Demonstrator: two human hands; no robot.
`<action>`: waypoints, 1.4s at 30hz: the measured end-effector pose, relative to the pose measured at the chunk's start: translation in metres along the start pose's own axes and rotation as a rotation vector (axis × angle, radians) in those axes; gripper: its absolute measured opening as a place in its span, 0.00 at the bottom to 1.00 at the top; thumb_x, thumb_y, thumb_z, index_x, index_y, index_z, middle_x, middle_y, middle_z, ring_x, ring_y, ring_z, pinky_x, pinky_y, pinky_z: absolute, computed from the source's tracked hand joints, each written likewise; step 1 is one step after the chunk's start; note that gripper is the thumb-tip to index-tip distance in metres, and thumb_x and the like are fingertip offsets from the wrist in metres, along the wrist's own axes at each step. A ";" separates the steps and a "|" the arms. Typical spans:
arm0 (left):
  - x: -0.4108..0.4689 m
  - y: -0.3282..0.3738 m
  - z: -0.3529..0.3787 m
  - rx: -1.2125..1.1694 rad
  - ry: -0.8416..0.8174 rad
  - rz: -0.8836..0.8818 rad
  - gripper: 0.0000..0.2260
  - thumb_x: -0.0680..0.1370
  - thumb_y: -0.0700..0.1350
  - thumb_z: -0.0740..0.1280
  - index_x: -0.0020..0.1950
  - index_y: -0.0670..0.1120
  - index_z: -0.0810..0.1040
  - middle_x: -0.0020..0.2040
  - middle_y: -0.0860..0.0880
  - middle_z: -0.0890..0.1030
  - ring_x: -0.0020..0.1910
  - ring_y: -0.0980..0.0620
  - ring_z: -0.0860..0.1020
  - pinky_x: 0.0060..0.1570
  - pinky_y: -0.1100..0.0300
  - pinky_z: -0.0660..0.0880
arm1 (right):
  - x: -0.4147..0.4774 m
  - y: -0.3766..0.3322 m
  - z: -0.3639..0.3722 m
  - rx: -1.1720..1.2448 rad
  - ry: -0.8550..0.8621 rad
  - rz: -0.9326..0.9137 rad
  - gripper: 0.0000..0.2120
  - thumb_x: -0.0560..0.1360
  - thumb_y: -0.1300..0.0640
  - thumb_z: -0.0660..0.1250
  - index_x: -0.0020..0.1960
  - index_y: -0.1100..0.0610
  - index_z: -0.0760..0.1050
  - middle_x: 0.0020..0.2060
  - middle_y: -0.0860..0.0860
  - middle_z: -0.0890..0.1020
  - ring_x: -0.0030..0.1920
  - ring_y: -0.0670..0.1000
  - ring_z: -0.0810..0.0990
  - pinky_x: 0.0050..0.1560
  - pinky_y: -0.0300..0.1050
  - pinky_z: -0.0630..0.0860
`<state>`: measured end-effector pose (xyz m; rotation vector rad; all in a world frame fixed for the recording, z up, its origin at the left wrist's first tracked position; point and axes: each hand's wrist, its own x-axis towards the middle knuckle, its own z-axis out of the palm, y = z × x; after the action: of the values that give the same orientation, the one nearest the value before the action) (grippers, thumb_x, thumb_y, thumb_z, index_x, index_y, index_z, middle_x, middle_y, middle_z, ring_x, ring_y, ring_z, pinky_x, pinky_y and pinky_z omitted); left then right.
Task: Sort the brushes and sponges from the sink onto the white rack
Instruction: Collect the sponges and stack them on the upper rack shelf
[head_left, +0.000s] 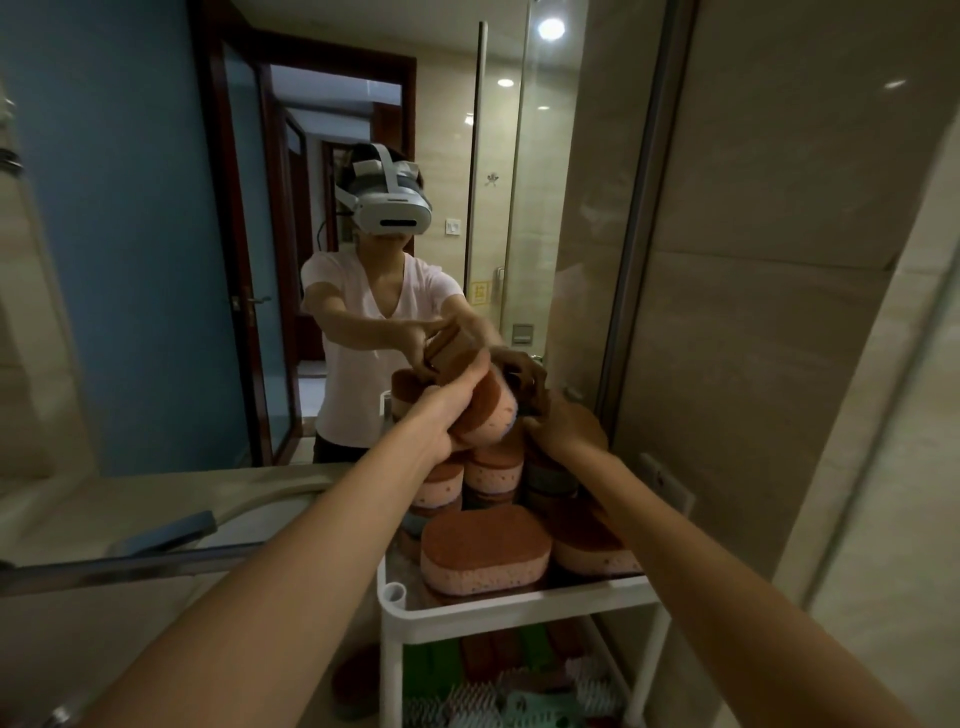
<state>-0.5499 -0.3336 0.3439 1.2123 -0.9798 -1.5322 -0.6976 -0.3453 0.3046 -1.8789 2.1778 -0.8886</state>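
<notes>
The left hand (447, 421) gripped a brown-topped pink sponge (488, 410), held tilted above the sponge stack (488, 467) on the white rack's (519, 605) top shelf. The right hand (563, 423) rested on the stack's far side; whether it clasped anything could not be told. A large sponge (483, 548) lay flat in front. Brushes (470, 699) sat on the lower shelf. A mirror (156, 260) stood behind.

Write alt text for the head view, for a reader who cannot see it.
The left hand grips an oval pink sponge with a brown scouring top above a stack of matching sponges on the top shelf of a white rack. The right hand rests on the stack's far side; a mirror behind reflects the person.
</notes>
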 end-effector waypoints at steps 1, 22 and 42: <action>0.000 0.001 0.001 -0.016 0.008 0.028 0.32 0.71 0.60 0.69 0.69 0.45 0.68 0.67 0.43 0.73 0.66 0.42 0.71 0.64 0.43 0.71 | -0.002 0.000 -0.001 0.014 0.003 0.002 0.15 0.77 0.50 0.62 0.60 0.56 0.71 0.57 0.55 0.78 0.54 0.55 0.78 0.49 0.47 0.73; -0.025 -0.008 0.049 0.539 -0.100 0.386 0.14 0.80 0.45 0.59 0.62 0.40 0.74 0.53 0.41 0.80 0.53 0.44 0.79 0.51 0.53 0.75 | -0.070 0.032 -0.048 0.471 0.244 -0.118 0.22 0.74 0.54 0.67 0.64 0.53 0.64 0.61 0.53 0.72 0.56 0.49 0.73 0.49 0.41 0.70; -0.015 -0.047 0.042 1.704 -0.166 0.320 0.24 0.82 0.53 0.43 0.78 0.50 0.44 0.79 0.45 0.42 0.77 0.43 0.41 0.73 0.40 0.40 | -0.047 0.060 -0.038 -0.172 -0.114 0.014 0.23 0.78 0.49 0.59 0.72 0.44 0.60 0.72 0.58 0.62 0.70 0.59 0.64 0.67 0.52 0.66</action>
<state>-0.5979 -0.3051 0.3115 1.7752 -2.6144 -0.2366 -0.7566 -0.2850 0.2923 -1.9330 2.2592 -0.5929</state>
